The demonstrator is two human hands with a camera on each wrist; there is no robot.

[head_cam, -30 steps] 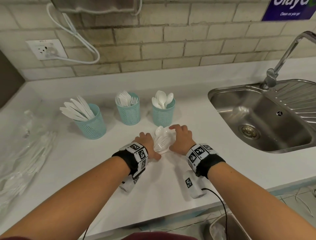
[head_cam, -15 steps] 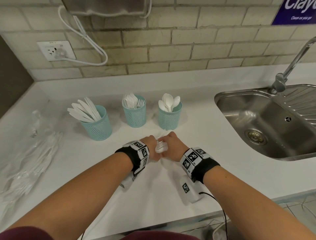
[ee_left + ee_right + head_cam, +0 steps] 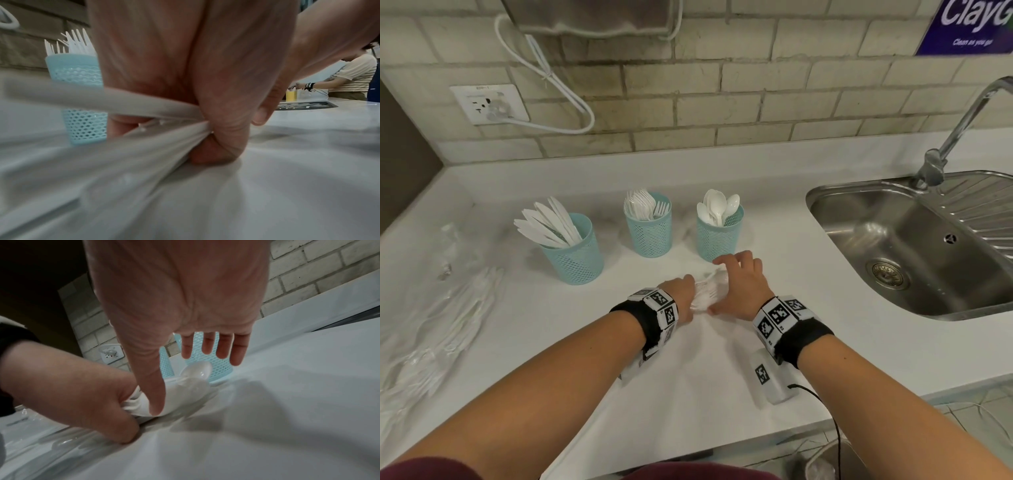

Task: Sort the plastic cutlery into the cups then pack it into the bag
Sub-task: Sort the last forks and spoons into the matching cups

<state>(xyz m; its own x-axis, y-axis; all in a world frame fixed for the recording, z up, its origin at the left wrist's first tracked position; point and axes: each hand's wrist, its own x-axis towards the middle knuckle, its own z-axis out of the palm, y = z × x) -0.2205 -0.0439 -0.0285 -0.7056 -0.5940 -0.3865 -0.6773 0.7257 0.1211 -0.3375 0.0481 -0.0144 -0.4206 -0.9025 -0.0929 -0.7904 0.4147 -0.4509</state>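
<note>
White plastic cutlery (image 3: 707, 291) lay bunched on the white counter (image 3: 808, 274), gripped by the left hand (image 3: 681, 294). The right hand (image 3: 743, 284) reached over it, fingers (image 3: 207, 344) spread straight, as only the right wrist view showed. A purple sign (image 3: 969, 27) read "Clean as you go".

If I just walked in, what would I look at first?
Probably the two hands meeting mid-counter: the left hand grips a bundle of white cutlery while the right hand spreads open over it. Behind them stand three blue cups of knives, forks and spoons, with the steel sink at right.
</note>
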